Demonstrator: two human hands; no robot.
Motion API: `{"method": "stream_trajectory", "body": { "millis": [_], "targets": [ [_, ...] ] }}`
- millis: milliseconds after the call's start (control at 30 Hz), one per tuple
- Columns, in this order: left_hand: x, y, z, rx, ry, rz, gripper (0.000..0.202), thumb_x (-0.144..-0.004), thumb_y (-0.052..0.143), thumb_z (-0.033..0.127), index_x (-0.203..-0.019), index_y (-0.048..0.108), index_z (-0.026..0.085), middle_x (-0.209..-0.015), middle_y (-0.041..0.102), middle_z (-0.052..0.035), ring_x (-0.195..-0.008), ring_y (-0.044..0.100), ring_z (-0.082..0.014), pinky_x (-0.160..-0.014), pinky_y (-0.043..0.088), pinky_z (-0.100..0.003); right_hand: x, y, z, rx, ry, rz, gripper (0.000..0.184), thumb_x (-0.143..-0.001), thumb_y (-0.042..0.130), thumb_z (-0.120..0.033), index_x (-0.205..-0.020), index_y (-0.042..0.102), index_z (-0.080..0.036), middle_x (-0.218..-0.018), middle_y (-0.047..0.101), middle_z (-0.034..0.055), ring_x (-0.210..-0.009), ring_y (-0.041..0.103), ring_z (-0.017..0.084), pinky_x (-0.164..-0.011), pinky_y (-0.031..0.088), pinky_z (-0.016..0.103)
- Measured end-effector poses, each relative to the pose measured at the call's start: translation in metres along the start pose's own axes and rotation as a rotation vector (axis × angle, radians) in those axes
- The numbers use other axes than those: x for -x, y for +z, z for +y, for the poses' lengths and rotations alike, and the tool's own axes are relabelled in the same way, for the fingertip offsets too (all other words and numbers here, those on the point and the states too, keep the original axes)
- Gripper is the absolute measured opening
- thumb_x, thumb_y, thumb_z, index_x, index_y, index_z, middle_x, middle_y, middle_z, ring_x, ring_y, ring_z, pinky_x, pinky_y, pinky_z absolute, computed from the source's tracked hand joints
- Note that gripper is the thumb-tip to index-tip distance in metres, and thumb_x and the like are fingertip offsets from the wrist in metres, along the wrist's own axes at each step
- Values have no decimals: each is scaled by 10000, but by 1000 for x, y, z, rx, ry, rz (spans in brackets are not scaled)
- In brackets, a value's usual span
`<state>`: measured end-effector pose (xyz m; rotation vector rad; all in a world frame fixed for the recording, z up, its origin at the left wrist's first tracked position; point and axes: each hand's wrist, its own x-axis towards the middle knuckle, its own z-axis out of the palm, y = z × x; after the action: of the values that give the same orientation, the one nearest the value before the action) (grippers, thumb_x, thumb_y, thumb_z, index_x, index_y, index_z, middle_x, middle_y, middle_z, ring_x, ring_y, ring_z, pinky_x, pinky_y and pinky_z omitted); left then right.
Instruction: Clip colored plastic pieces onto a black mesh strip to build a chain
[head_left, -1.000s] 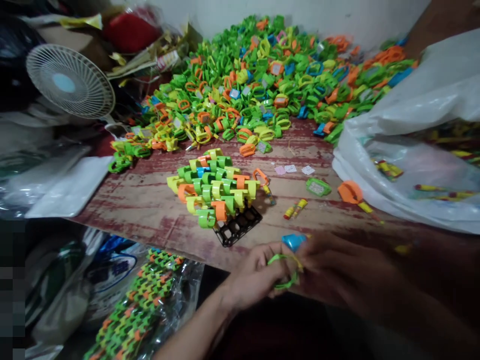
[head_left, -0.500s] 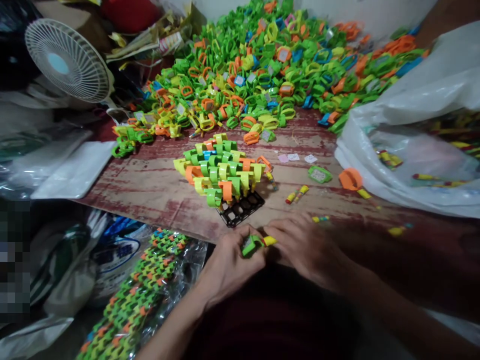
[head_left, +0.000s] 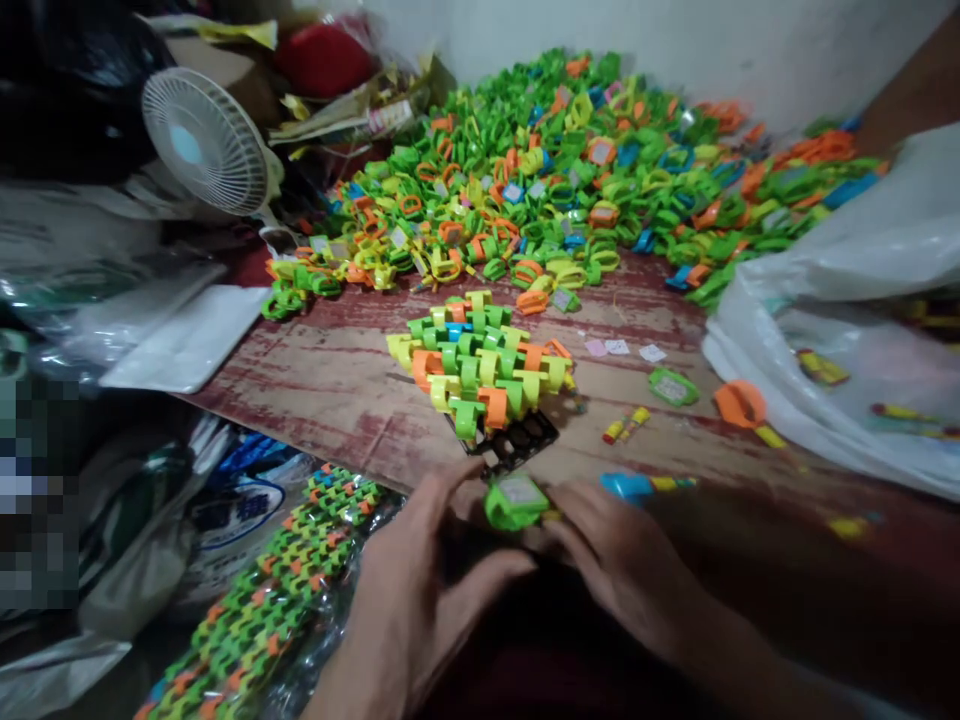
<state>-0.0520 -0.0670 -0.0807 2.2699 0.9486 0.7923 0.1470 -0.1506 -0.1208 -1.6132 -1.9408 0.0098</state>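
A small green plastic toy watch point(head_left: 514, 500) with a pale square face sits between my two hands at the near edge of the red board point(head_left: 315, 385). My left hand point(head_left: 420, 590) curls around its left side with fingers spread. My right hand point(head_left: 615, 565) pinches it from the right. Just beyond stands a black grid tray point(head_left: 517, 440) loaded with a stack of green, yellow and orange watches point(head_left: 480, 365). A blue and yellow piece point(head_left: 637, 486) lies by my right fingers.
A big heap of loose coloured watches point(head_left: 570, 180) fills the back of the board. A white plastic bag point(head_left: 847, 330) lies at right, a small fan point(head_left: 204, 140) at left, and a clear bag of packed watches point(head_left: 262, 600) below the board.
The view has shifted right and slightly down. The green watch has turned face up between my fingers, and a blue piece now lies on the board by my right hand.
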Motion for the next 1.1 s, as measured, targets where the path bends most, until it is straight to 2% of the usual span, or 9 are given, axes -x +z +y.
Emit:
{"method": "stream_trajectory", "body": {
  "millis": [67, 167, 333, 433, 533, 633, 733, 900, 1100],
  "targets": [
    [3, -3, -14, 2, -41, 133, 214, -978, 556, 414, -1125, 619, 273, -930, 729, 22, -765, 686, -141, -671, 526, -220, 1, 8, 0, -50, 36, 105, 183, -1021, 407, -173, -903, 542, -210, -767, 637, 18, -668, 636, 148, -601, 479, 232],
    [1, 11, -41, -40, -26, 189, 140, -974, 559, 324, -985, 674, 245, -896, 728, -1, -798, 676, -167, -726, 528, -266, 0, 19, 4, -55, 68, 197, 155, -997, 431, -170, -894, 535, -220, -728, 647, 6, -630, 657, 140, -570, 504, 211],
    [-16, 44, -66, 27, -108, 173, 191, -934, 582, 304, -1086, 634, 200, -967, 720, -57, -852, 680, -203, -779, 551, -325, -8, 27, 27, 23, 57, 189, 219, -903, 425, -117, -968, 621, -192, -780, 712, 52, -688, 699, 184, -637, 569, 261],
    [-25, 55, -69, 37, -151, 156, 274, -911, 595, 297, -1160, 583, 183, -1021, 712, -75, -898, 686, -219, -813, 564, -348, -14, 25, 47, 29, 88, 183, 235, -851, 418, -106, -842, 630, -207, -709, 695, 62, -660, 684, 209, -650, 584, 304],
    [-30, 63, -72, -88, -70, 170, 264, -907, 587, 283, -1149, 614, 182, -1053, 691, -100, -943, 673, -252, -836, 564, -385, -22, 17, 60, 36, 105, 197, 212, -842, 437, -107, -750, 580, -233, -659, 675, 52, -638, 675, 215, -658, 595, 319],
    [-29, 70, -79, -161, 9, 200, 169, -923, 540, 236, -1027, 666, 193, -984, 679, -95, -891, 664, -253, -792, 566, -375, -24, 11, 57, 44, 29, 157, 236, -848, 436, -80, -829, 610, -238, -706, 699, 60, -693, 694, 225, -691, 608, 332],
    [-28, 74, -83, -144, 32, 200, 176, -928, 524, 198, -1015, 677, 194, -1000, 681, -98, -910, 657, -253, -801, 556, -371, -12, 16, 49, 46, -59, 122, 274, -880, 417, -103, -997, 640, -211, -844, 738, 96, -796, 718, 242, -708, 620, 346],
    [-30, 75, -75, -150, -5, 154, 194, -900, 549, 144, -1000, 698, 217, -995, 691, -77, -913, 650, -256, -792, 504, -387, 9, 40, 54, -1, 156, 209, 237, -926, 476, -186, -1043, 678, -229, -943, 759, 87, -872, 736, 253, -751, 634, 363],
    [-37, 77, -67, -237, 18, 139, 155, -902, 587, 139, -941, 707, 230, -982, 706, -50, -899, 652, -253, -769, 427, -388, -3, 36, 55, -10, 140, 241, 213, -950, 499, -233, -984, 708, -214, -884, 765, 77, -808, 745, 235, -713, 639, 339]
  ]
}}
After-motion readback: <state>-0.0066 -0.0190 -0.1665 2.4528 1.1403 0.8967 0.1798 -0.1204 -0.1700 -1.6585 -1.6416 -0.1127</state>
